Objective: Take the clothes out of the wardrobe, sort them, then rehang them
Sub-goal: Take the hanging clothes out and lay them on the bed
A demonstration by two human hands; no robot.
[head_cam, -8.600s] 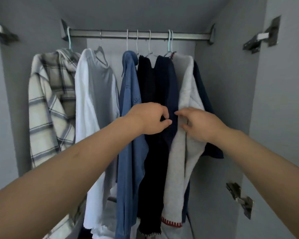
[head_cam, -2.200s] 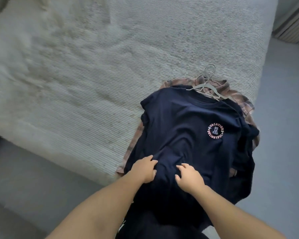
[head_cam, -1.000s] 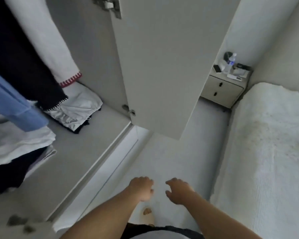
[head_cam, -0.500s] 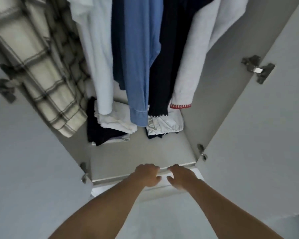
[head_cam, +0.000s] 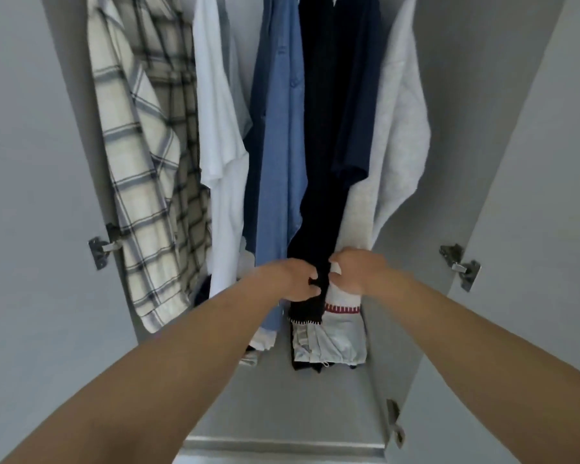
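The black top (head_cam: 318, 195) hangs in the wardrobe (head_cam: 516, 162), between the blue shirt (head_cam: 282, 162) and the grey sweater (head_cam: 399, 128). It looks soft and light, so it may slip; better to lift it by its hanger. Both arms reach forward. The left hand (head_cam: 297, 279) pinches its low edge. The right hand (head_cam: 355, 271) curls on the grey sweater's bottom.
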